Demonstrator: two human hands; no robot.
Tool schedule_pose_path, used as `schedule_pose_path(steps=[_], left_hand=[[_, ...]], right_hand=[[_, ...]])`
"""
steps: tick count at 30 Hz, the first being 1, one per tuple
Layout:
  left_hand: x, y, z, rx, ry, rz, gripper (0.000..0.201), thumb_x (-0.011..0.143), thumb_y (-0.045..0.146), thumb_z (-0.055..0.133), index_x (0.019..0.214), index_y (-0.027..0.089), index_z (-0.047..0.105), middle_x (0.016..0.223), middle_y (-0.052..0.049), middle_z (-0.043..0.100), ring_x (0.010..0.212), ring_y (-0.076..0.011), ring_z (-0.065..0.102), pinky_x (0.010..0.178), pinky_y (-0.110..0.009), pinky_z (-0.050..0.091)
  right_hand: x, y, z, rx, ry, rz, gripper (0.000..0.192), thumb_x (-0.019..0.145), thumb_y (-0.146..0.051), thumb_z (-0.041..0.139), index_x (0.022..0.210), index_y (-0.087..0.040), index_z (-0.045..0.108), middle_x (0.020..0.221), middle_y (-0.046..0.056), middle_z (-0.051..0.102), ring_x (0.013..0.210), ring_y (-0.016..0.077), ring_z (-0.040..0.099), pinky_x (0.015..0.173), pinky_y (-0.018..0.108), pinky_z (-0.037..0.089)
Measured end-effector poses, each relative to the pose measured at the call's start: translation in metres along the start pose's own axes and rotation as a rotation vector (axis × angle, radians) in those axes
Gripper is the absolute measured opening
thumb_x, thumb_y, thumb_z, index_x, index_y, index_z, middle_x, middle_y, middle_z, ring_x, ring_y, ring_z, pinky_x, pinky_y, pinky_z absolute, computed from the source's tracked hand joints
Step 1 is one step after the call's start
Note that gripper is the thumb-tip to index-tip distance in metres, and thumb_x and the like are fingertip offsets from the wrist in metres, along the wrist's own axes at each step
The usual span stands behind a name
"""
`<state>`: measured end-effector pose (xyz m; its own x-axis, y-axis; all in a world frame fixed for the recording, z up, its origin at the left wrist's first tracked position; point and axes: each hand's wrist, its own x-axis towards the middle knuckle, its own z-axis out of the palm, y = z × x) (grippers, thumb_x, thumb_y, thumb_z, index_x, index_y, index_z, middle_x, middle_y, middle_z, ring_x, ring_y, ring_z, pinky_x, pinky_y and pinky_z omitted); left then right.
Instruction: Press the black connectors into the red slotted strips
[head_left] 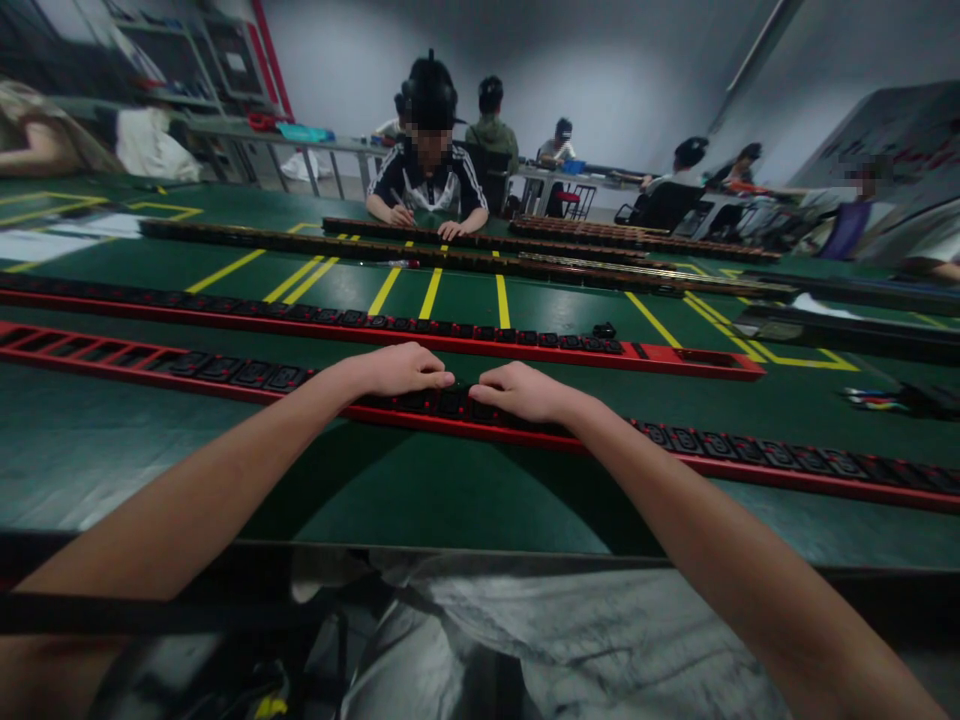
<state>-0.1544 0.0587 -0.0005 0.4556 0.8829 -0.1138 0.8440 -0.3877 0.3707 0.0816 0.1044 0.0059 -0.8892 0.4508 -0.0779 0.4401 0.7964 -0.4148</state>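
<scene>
A long red metal strip lies across the table in front of me, lined with black power sockets. On its middle part rests my left hand, fingers curled over the far side and thumb pointing inward. My right hand mirrors it a short way to the right, with its thumb on the sockets. Between the two thumbs a socket shows. The fingertips of both hands are hidden behind the strip. Towards its left end the strip has open slots with no sockets in them.
A second red strip with sockets lies just beyond, a small black part beside it. Farther back are long dark strips and a co-worker bent over them. Wires lie at right. Yellow tape marks the green table.
</scene>
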Motion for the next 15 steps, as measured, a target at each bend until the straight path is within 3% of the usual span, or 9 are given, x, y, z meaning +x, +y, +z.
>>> schedule_pose_path(steps=[15], left_hand=[[-0.0060, 0.0056, -0.0022, 0.102, -0.002, -0.108, 0.054, 0.094, 0.058, 0.028, 0.065, 0.019, 0.053, 0.062, -0.002, 0.051, 0.055, -0.0144, 0.045, 0.057, -0.029, 0.028]], right_hand=[[0.0008, 0.0058, 0.0040, 0.007, 0.029, -0.014, 0.045, 0.096, -0.051, 0.041, 0.075, -0.016, 0.059, 0.071, 0.001, 0.058, 0.061, 0.0112, 0.046, 0.059, 0.026, 0.028]])
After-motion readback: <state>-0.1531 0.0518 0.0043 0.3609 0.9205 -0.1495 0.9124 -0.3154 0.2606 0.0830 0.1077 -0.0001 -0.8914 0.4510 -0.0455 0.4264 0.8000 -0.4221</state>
